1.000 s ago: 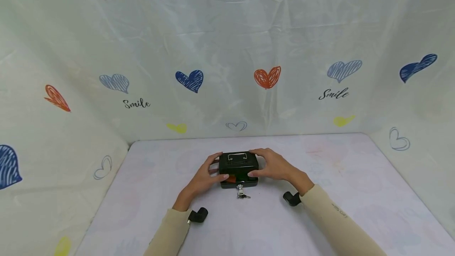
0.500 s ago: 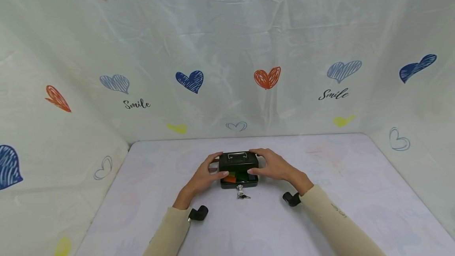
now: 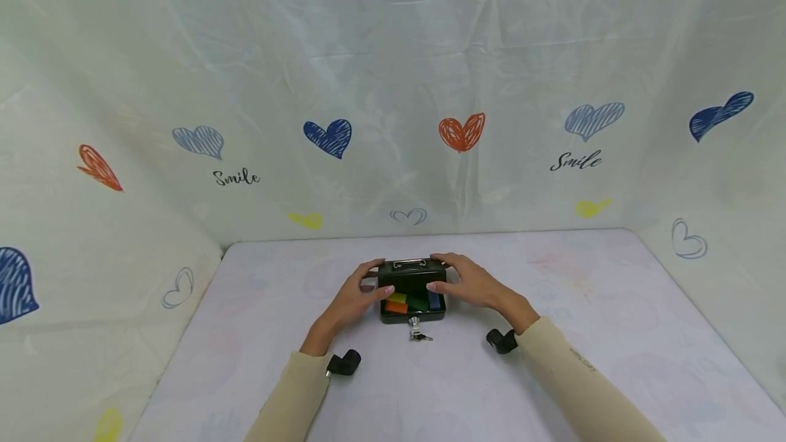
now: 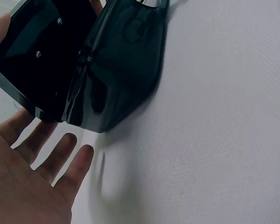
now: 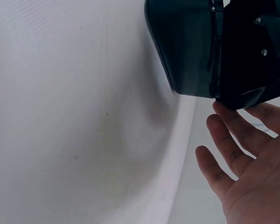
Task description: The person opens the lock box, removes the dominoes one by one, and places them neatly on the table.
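Note:
A dark cash box (image 3: pixel 393 320) stands on the table in the head view, its lid (image 3: pixel 413 280) tilted up and back. My left hand (image 3: pixel 355 300) holds the lid's left end, thumb at the front edge and fingers behind. At the other end my right hand (image 3: pixel 474 284) grips the lid the same way. Inside lie orange (image 3: pixel 396 307), yellow (image 3: pixel 397 297), green (image 3: pixel 417 303) and blue (image 3: pixel 434 301) pieces, partly under the lid. Keys (image 3: pixel 420 337) hang from the front lock. Both wrist views show the lid's raised underside (image 4: pixel 23 77) and spread lower fingers (image 5: pixel 224 144).
The table (image 3: pixel 552 305) has a pale, faintly patterned cover. Behind it hangs a white sheet (image 3: pixel 393 176) printed with hearts and the word Smile. Small black wrist cameras (image 3: pixel 345 363) sit by the sleeves (image 3: pixel 291 394).
The lid has swung further up and back with both thumbs raising its front edge. More of the coloured pieces inside has come into sight. The box base has stayed in place.

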The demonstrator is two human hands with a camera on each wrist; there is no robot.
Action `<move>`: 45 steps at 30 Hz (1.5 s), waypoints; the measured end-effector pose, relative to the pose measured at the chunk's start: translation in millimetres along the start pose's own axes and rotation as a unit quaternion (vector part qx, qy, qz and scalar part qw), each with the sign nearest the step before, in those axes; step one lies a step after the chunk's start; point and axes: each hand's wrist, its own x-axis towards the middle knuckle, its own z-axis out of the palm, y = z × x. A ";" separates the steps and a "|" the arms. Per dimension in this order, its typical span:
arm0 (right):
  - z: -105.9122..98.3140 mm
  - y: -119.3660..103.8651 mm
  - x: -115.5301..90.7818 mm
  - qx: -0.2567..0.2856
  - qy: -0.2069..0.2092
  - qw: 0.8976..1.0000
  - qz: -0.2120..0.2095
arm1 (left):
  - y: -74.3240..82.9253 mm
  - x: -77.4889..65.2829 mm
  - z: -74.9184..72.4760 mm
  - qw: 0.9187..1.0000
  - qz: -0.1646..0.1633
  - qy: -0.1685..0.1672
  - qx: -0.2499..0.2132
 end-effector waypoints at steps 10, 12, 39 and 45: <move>1.8 0.2 2.7 0.013 0.009 1.000 -0.009 | -0.8 2.2 1.4 1.000 -0.005 0.005 -0.009; 2.9 1.6 2.7 0.016 0.013 1.000 -0.013 | -1.0 2.3 2.1 1.000 -0.004 0.007 -0.014; 19.9 0.3 3.8 0.123 0.069 0.990 0.023 | -4.6 3.2 12.7 0.998 0.010 0.026 -0.049; 22.5 0.9 4.9 0.124 0.074 0.989 0.024 | -3.5 3.5 15.1 0.998 0.004 0.037 -0.052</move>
